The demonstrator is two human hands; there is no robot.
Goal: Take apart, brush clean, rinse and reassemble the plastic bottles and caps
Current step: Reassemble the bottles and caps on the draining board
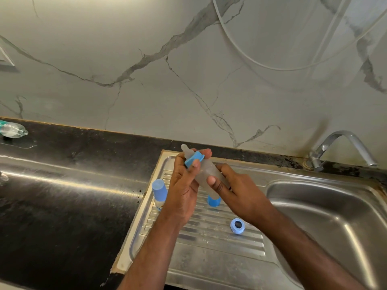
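Head view: both hands hold one translucent baby bottle (pixel 206 171) tilted over the drainboard (pixel 209 231) of a steel sink (pixel 335 206), nipple end up-left, base down-right. Left hand (pixel 183 185) wraps the neck end, thumb and fingers curled round the blue collar ring (pixel 194 159); the clear nipple (pixel 186 150) sticks out above the fingers. Right hand (pixel 240 193) grips the bottle body, thumb across the front, fingers behind. Bottle's lower end is hidden by the right hand. Just below the hands a blue cap (pixel 214 200) stands on the ribbed drainboard, partly covered by the right hand. A second bottle with a tall blue cap (pixel 159 192) stands upright at the drainboard's left edge, just beside the left wrist. A loose blue collar ring (pixel 237 226) lies on the ribs near the right forearm, opening facing up toward the camera. Sink basin is on the right, chrome tap (pixel 339 147) at the back right. Black counter (pixel 62 195) on the left, wet and glossy; a clear plastic bottle (pixel 12 129) lies on its side at the far left edge. Marble-pattern wall (pixel 146 70) behind, thin white hose (pixel 272 65) looping across it.
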